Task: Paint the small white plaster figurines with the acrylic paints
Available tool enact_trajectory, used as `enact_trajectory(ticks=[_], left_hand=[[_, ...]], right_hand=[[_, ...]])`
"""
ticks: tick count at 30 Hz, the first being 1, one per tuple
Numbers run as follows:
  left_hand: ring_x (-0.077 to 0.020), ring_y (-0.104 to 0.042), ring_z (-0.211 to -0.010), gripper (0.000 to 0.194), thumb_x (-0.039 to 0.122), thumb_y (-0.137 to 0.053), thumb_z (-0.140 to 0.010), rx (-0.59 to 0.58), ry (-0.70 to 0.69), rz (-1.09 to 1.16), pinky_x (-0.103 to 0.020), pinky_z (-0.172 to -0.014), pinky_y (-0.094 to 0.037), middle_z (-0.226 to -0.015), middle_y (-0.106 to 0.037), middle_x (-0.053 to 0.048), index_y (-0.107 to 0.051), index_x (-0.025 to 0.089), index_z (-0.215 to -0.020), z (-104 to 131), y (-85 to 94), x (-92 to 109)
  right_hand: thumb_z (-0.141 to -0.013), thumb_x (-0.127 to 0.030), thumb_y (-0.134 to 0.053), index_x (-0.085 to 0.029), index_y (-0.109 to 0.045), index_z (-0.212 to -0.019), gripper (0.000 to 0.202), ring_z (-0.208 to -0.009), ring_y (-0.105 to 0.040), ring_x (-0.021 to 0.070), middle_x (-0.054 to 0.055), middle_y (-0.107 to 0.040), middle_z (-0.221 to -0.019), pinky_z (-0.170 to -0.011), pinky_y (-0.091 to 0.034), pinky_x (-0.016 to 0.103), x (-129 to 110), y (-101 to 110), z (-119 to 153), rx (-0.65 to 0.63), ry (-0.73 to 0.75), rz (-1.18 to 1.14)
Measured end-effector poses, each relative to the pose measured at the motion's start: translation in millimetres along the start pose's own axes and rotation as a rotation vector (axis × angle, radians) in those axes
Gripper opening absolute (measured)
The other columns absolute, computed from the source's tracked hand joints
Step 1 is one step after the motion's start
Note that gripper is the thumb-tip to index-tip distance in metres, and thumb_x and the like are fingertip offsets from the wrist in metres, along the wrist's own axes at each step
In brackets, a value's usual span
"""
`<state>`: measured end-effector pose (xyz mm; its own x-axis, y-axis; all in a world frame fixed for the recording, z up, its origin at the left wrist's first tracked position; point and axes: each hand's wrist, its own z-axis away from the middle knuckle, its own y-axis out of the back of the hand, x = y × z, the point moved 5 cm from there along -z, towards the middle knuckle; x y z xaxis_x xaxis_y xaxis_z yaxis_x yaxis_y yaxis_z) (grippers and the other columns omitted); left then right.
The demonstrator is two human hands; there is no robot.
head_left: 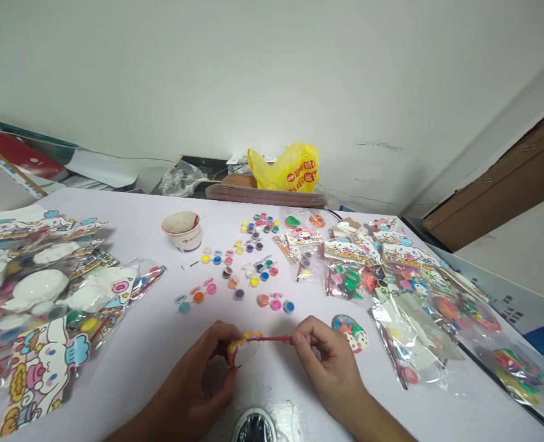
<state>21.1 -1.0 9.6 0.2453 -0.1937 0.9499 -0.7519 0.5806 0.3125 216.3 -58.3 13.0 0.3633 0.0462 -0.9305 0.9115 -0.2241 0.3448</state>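
Note:
Between its thumb and fingers, my left hand (202,374) grips a small white figurine (245,355) by the left side. Yellow and magenta paint covers its upper and left edges. My right hand (325,362) pinches a thin red paintbrush (274,339), whose tip touches the figurine's top edge. Just beyond my hands stand small open paint pots (276,303) in several colours. A painted round piece (351,333) lies on the table, partly behind my right hand. The figurine's far side and shape are hidden.
At the back left stands a paper cup (182,232). Bagged white figurines with cartoon cards (46,374) pile up on the left. More bagged kits (419,331) spread over the right. A yellow plastic bag (288,169) sits behind the table, and a dark round object (254,426) is at the near edge.

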Motion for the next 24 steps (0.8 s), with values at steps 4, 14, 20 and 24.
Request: enact_trajectory(ticks=[4, 14, 20, 24], left_hand=[[-0.0186, -0.057, -0.091, 0.024, 0.019, -0.051, -0.084, 0.006, 0.002, -0.008, -0.028, -0.080, -0.044, -0.094, -0.058, 0.000, -0.049, 0.027, -0.107, 0.3, 0.3, -1.2], [-0.0194, -0.058, -0.089, 0.022, 0.019, -0.051, -0.084, 0.018, 0.000, -0.009, -0.028, -0.077, -0.044, -0.093, -0.060, -0.001, -0.050, 0.026, -0.105, -0.4, -0.3, 2.0], [-0.0195, -0.057, -0.087, 0.021, 0.020, -0.052, -0.083, 0.031, 0.010, 0.010, -0.028, -0.078, -0.044, -0.091, -0.058, -0.001, -0.051, 0.026, -0.104, -0.2, -0.3, 1.5], [-0.0192, -0.057, -0.082, 0.020, 0.019, -0.053, -0.082, 0.017, 0.026, 0.080, -0.028, -0.076, -0.046, -0.086, -0.057, -0.001, -0.052, 0.024, -0.102, -1.7, -0.2, 1.4]], right_hand=[[-0.094, -0.035, -0.048, -0.019, -0.048, -0.069, 0.030, -0.054, -0.036, 0.0118, -0.004, -0.038, -0.057, -0.050, -0.028, 0.024, 0.7, 0.8, -0.6, 0.004, 0.011, 0.015], [-0.094, -0.036, -0.048, -0.019, -0.049, -0.069, 0.031, -0.052, -0.036, 0.0115, -0.005, -0.037, -0.056, -0.050, -0.028, 0.024, 0.1, 0.1, 0.5, 0.003, 0.015, 0.018], [-0.095, -0.034, -0.048, -0.019, -0.047, -0.069, 0.030, -0.051, -0.033, 0.0109, -0.006, -0.034, -0.056, -0.048, -0.026, 0.023, -1.0, 2.2, 1.0, 0.015, 0.025, -0.008], [-0.095, -0.034, -0.047, -0.019, -0.048, -0.071, 0.028, -0.052, -0.032, 0.0108, -0.006, -0.034, -0.057, -0.048, -0.027, 0.023, -1.7, 1.8, 0.1, 0.007, 0.026, -0.031]])
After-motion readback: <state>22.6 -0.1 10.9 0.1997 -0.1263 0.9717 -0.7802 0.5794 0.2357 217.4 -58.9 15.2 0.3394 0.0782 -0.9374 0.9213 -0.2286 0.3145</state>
